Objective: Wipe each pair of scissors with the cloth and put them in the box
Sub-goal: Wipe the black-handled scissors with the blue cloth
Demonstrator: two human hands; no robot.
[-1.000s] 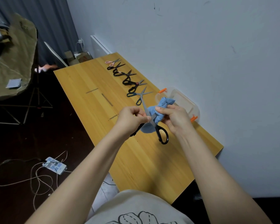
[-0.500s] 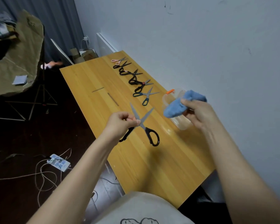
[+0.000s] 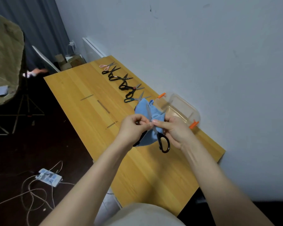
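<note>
left grip (image 3: 134,126) pinches black-handled scissors (image 3: 164,142), blades spread, while right grip (image 3: 175,129) presses rumpled blue cloth (image 3: 144,108) round them.

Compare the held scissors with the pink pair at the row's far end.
The held scissors have black handles; the pink pair has pink ones. The held scissors are off the table, between left hand and right hand; the pink pair lies on it. The cloth touches the held scissors' blades; the pink pair is bare. Both have grey metal blades.
</note>
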